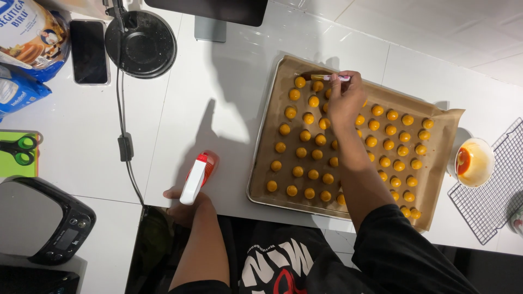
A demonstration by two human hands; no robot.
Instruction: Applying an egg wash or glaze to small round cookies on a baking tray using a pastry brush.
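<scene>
Head view: glazing dough balls (305,134) on paper-lined tray (260,136), far-left corner reached. Right hand (345,100) pinched brush (327,77) between thumb and fingertips. Left hand (184,206) wrapped around spray bottle (196,177) at table edge. Next stroke probably needed: light dabbing, fresh dip from yolk bowl (475,161).

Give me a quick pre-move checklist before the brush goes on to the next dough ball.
1. Brush gripped in right hand: ok.
2. Brush tip over the far-left corner balls of the baking tray: ok.
3. Parchment paper flat under the dough balls: ok, edges curl slightly.
4. Egg wash bowl beside the tray, wash left in it: ok.
5. Left hand resting on the spray bottle, apart from the tray: ok.
6. Brush loaded with wash: cannot tell.
</scene>
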